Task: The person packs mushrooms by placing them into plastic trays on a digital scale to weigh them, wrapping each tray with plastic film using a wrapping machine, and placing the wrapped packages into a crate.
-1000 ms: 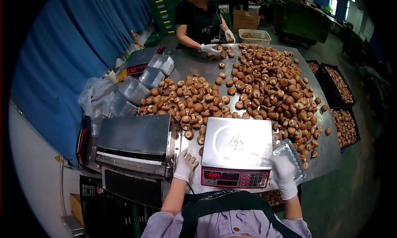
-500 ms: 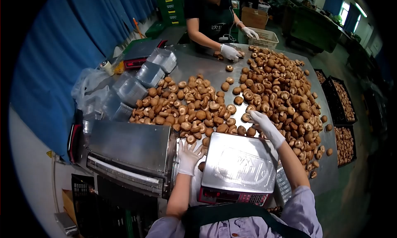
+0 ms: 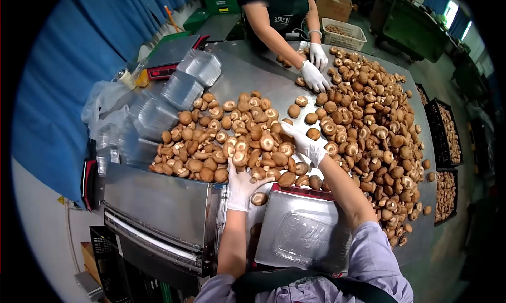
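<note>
My left hand [image 3: 242, 188], in a white glove, presses against the near edge of the smaller pile of brown mushrooms [image 3: 211, 145], thumb and fingers spread. Its fingertips are partly hidden among the mushrooms. My right hand [image 3: 305, 144], also gloved, reaches across from the right and lies along the right side of that pile, fingers stretched out and touching mushrooms. Under my right forearm is a weighing scale [image 3: 305, 232] with a shiny metal plate. One loose mushroom [image 3: 259, 198] sits between my left hand and the scale.
A larger mushroom heap [image 3: 374, 139] covers the table's right side. Clear plastic trays [image 3: 153, 113] and a metal wrapping machine [image 3: 158, 203] stand left. Across the steel table [image 3: 237, 66], a co-worker's gloved hands [image 3: 315, 75] touch mushrooms. Crates of mushrooms [image 3: 445, 189] stand at right.
My right hand has moved left from the big heap to the smaller pile. My left hand has pushed forward against the mushrooms. The co-worker's hands have come together, and the view has shifted.
</note>
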Tool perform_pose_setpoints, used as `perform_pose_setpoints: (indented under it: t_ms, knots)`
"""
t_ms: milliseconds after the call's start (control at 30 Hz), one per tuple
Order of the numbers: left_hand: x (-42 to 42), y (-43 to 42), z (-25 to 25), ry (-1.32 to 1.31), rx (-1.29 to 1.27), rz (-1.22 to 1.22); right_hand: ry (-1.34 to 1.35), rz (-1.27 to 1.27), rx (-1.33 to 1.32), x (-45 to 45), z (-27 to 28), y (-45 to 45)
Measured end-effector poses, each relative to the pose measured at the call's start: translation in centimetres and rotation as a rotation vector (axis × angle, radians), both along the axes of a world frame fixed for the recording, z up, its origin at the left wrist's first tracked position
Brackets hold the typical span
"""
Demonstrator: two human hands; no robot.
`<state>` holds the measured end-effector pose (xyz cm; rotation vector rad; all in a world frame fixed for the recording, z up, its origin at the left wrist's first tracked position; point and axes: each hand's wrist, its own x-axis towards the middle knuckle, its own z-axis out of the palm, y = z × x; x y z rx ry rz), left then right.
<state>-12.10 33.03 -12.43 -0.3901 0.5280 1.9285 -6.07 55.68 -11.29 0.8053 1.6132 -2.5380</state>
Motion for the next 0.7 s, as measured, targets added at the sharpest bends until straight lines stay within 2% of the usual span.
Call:
perform_pose_setpoints:
  t_ms: [33,67,133,267,333,400,500,600,700]
  knots:
    - [0.0,0.9,-0.3,0.093,-0.012,0.023,0.109,0.022,-0.084,-0.3,-0.7,0.2]
    - [-0.5,1.4,-0.6,0.027,-0.019,0.034,0.102,0.021,-0.089,-0.3,-1.2,0.4]
    - [-0.7,1.9,0.3,0.024,-0.220,0.046,0.213,0.129,0.018,-0.5,-1.4,0.7]
    - [-0.6,2.1,-0.6,-0.002,-0.133,0.072,0.095,0.211,0.371,-0.4,3.2,-2.0]
    - [-0.6,2.1,-1.1,0.028,-0.140,0.098,0.093,0.253,0.625,-0.8,3.6,-3.1]
    - [-0.4,1.9,-0.8,0.020,-0.123,0.105,0.086,0.298,0.741,-0.6,3.7,-3.7]
    - [-0.1,1.3,-0.6,0.058,-0.117,0.050,0.113,0.272,0.789,-0.4,3.1,-4.7]
    - [0.3,1.1,1.1,0.079,-0.041,0.049,0.109,0.278,0.849,0.1,4.5,-5.5]
    - [0.7,1.0,3.3,0.118,-0.054,0.037,0.213,0.174,0.872,1.4,5.9,-6.1]
